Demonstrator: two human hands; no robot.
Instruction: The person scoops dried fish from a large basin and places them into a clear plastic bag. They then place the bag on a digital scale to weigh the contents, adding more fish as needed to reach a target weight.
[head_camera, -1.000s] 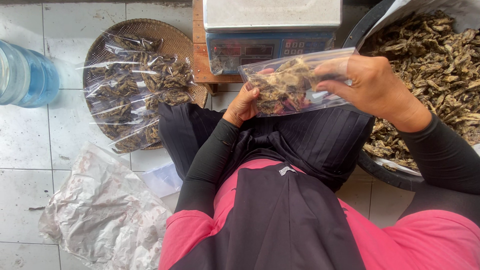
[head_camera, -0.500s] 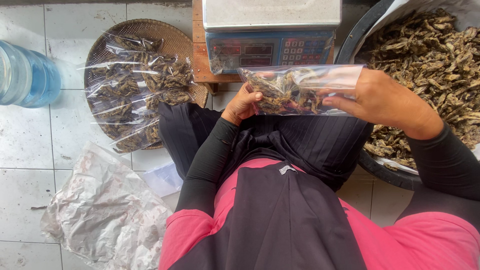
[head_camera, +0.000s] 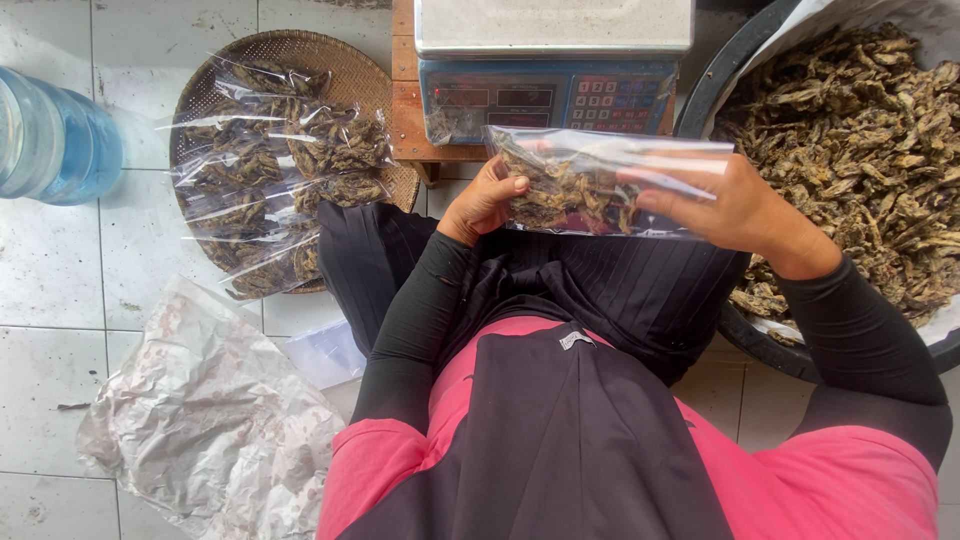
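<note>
A clear plastic bag (head_camera: 590, 185) part-filled with brown dried pieces is held flat between both hands above my lap. My left hand (head_camera: 485, 200) pinches its left end. My right hand (head_camera: 735, 205) grips its right end, fingers over the open top strip. Just behind the bag sits a digital scale (head_camera: 550, 60) on a wooden stand. A big dark basin (head_camera: 850, 140) lined with white sheet and heaped with the same dried pieces lies to my right.
A round woven tray (head_camera: 360, 70) at left carries several filled clear bags (head_camera: 270, 170). A blue water jug (head_camera: 50, 140) lies at the far left on the tiled floor. Crumpled plastic wrap (head_camera: 210, 420) lies by my left knee.
The bag has turned from tilted to level and dropped slightly lower. My right hand has slid along its top edge to the right end.
</note>
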